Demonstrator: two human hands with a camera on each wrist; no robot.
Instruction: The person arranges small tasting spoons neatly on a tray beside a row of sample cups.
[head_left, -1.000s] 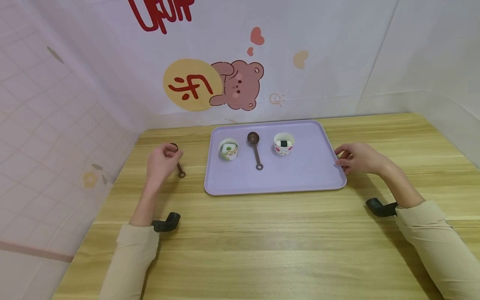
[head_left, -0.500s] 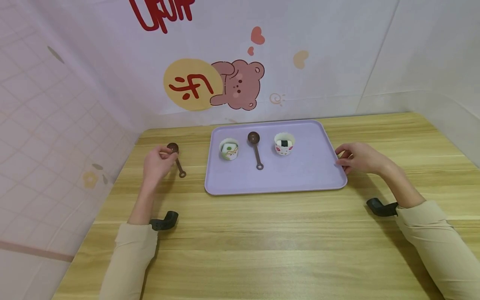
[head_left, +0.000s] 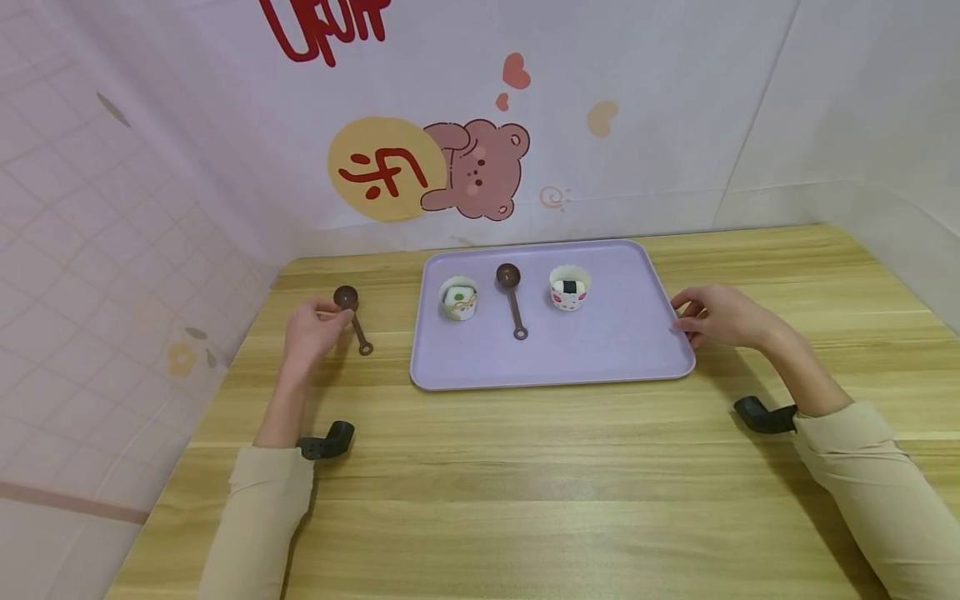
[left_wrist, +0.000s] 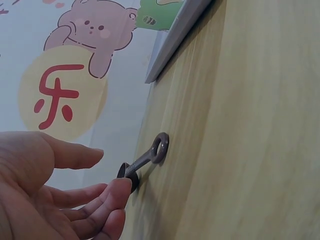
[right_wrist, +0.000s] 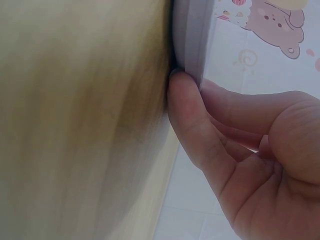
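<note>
My left hand [head_left: 311,335] is beside a brown measuring spoon [head_left: 346,297] lying on the table left of the tray. In the left wrist view its thumb and fingers are apart with nothing between them, and the fingertips overlap the bowl of the spoon [left_wrist: 145,159]. My right hand [head_left: 723,317] pinches the right edge of a lilac tray [head_left: 622,350]; in the right wrist view, fingers [right_wrist: 187,102] reach under the rim while the thumb lies against its upper side. On the tray, a second brown measuring spoon [head_left: 514,310] lies between two patterned paper cups.
The left paper cup [head_left: 460,310] holds a white and green piece; the right one [head_left: 567,300] holds a white piece with a black band. A wooden table [head_left: 525,483] carries everything, with a printed cloth [head_left: 645,167] standing behind. Each wrist wears a black mount [head_left: 763,415].
My left hand has drawn slightly back to the left from the loose measuring spoon, uncovering its bowl. The right hand stays on the tray's edge, and the tray has not visibly moved.
</note>
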